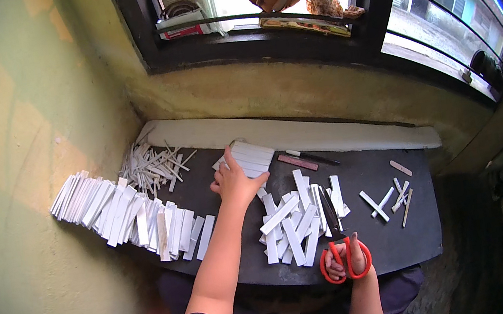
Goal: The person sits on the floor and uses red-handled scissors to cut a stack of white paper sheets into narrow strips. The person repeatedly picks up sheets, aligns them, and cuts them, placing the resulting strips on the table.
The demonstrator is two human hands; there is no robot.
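My left hand (236,184) reaches to the middle of the dark tabletop, fingers spread, resting at the near edge of a block of white strips (250,159) lined up side by side. Thumb and forefinger stand apart along the block; the other fingers curl a little at its left. My right hand (349,260) is closed on scissors with red-orange handles (368,260). Their dark blades (330,210) point away from me, over a loose heap of white strips (294,232). Whether the blades touch any strip I cannot tell.
A long row of leaning white strips (118,212) lines the left edge. Behind it lie thin offcuts (152,165). A long white roll or board (287,132) runs along the wall. A dark pen (320,158), a reddish bar (297,162) and crossed strips (377,204) lie rightward.
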